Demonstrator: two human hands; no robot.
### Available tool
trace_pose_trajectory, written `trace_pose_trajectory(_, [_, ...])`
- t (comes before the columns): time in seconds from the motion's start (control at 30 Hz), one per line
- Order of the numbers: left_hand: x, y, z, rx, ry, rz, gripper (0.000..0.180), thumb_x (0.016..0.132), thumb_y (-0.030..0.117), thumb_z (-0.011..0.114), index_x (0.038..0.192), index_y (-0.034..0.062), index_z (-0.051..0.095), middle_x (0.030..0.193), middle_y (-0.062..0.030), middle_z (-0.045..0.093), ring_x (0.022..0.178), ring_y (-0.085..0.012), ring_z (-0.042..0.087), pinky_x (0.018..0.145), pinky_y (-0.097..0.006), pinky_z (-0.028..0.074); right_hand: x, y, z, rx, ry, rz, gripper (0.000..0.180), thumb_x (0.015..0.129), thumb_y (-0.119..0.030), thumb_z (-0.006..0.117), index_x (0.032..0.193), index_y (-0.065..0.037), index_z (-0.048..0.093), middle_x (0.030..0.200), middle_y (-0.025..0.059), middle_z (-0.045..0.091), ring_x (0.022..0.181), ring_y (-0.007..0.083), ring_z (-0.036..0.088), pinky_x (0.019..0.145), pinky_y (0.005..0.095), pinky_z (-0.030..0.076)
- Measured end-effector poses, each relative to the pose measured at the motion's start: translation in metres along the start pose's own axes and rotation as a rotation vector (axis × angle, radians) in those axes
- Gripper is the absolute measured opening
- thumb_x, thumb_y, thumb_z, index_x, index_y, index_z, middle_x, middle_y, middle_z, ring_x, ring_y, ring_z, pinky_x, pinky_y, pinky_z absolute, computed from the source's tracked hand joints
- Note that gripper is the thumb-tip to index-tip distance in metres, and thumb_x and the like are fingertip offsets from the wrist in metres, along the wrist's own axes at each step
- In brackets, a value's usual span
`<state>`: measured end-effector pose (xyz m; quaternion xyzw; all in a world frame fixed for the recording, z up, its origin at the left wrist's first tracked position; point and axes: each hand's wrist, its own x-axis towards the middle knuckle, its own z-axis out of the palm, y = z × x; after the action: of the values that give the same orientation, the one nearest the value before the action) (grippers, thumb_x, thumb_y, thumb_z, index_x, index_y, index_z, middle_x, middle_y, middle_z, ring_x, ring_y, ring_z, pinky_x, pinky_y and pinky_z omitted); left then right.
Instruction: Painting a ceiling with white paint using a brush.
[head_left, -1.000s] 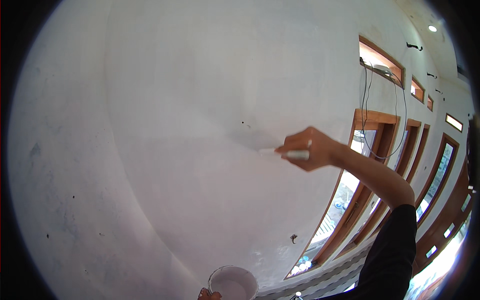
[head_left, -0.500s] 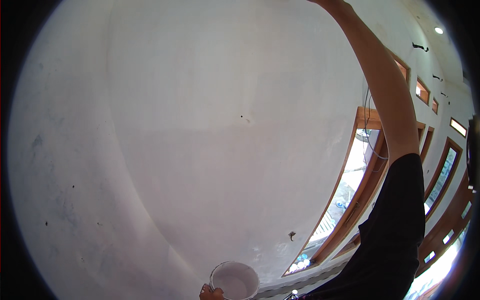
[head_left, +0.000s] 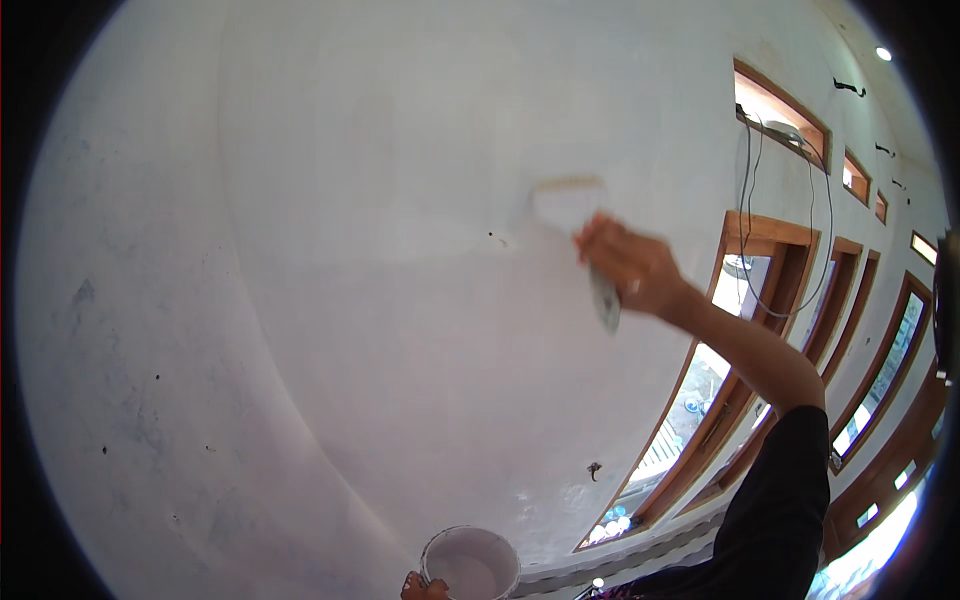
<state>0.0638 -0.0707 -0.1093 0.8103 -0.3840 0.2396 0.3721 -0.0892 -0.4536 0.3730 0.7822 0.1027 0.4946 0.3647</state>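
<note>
My right hand (head_left: 632,265) is raised in front of the pale wall, its fingers closed round a wide flat paintbrush (head_left: 566,202). The brush's tan bristle edge points up near the wall, and its grey handle end sticks out below my fist. Motion blurs it, so I cannot tell whether the bristles touch. Low in the view, my left hand (head_left: 425,588) grips the rim of a white bucket (head_left: 470,532) with its thumb over the edge. Pale paint-like liquid shows inside. Some of that hand is cut off by the lower edge.
The wall (head_left: 420,380) has a darker, damp-looking lower area and a small dark hole. A curled wire stub (head_left: 594,471) pokes out lower down. On the right are a wood-framed window (head_left: 690,400), small vent openings and a hanging cable (head_left: 830,230).
My right arm has come down from above the top edge and bent at the elbow, bringing the paintbrush into view before the wall. My left hand and the bucket stay in place.
</note>
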Motion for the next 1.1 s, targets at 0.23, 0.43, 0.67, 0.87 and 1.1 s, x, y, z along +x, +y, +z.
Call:
trace_pose_trajectory(0.23, [-0.001,-0.002,-0.001,-0.186,0.002,-0.339,0.017,0.065,0.013,0.066,0.059,0.0039,0.052,0.066,-0.0174,0.052,0.065,-0.0373,0.054,0.060,-0.048,0.042,-0.059,-0.057,-0.037,0.470,-0.880,0.077,0.035,0.073,-0.011,0.072,0.109,-0.010,0.070,0.101,0.0055,0.070,0.092,0.0216,0.067,0.081,0.0360,0.055])
trace_pose_trajectory(0.43, [-0.008,-0.014,0.011,-0.002,-0.018,-0.051,0.012,0.068,0.013,0.064,0.062,0.0052,0.058,0.073,-0.0171,0.056,0.070,-0.0372,0.056,0.063,-0.050,0.042,-0.052,0.057,-0.060,0.669,-0.747,0.572,0.024,0.077,-0.005,0.078,0.100,-0.011,0.076,0.096,0.0043,0.075,0.087,0.0169,0.071,0.080,0.0297,0.056])
trace_pose_trajectory(0.67, [0.021,0.026,-0.004,-0.125,-0.134,-0.094,0.014,0.071,0.015,0.065,0.063,0.0053,0.059,0.075,-0.0155,0.057,0.073,-0.0370,0.057,0.064,-0.052,0.042,0.043,0.237,-0.112,0.442,-0.443,0.641,0.026,0.077,-0.007,0.080,0.102,-0.008,0.074,0.095,0.0059,0.073,0.084,0.0166,0.069,0.079,0.0318,0.057])
trace_pose_trajectory(0.87, [0.023,0.024,0.016,-0.237,-0.168,-0.430,0.017,0.070,0.015,0.066,0.062,0.0032,0.057,0.071,-0.0152,0.055,0.069,-0.0381,0.057,0.064,-0.052,0.043,0.113,0.225,-0.146,0.062,0.089,0.542,0.016,0.083,-0.015,0.074,0.097,-0.007,0.075,0.096,0.0092,0.074,0.091,0.0201,0.068,0.085,0.0344,0.053])
trace_pose_trajectory(1.1, [0.024,0.023,-0.003,-0.255,-0.228,-0.433,0.023,0.064,0.021,0.072,0.065,0.0015,0.059,0.071,-0.0187,0.059,0.065,-0.0289,0.058,0.066,-0.051,0.045,0.002,0.145,-0.060,-0.204,0.220,0.132,0.018,0.081,-0.008,0.076,0.099,-0.006,0.073,0.092,0.0086,0.073,0.079,0.0191,0.070,0.070,0.0315,0.057])
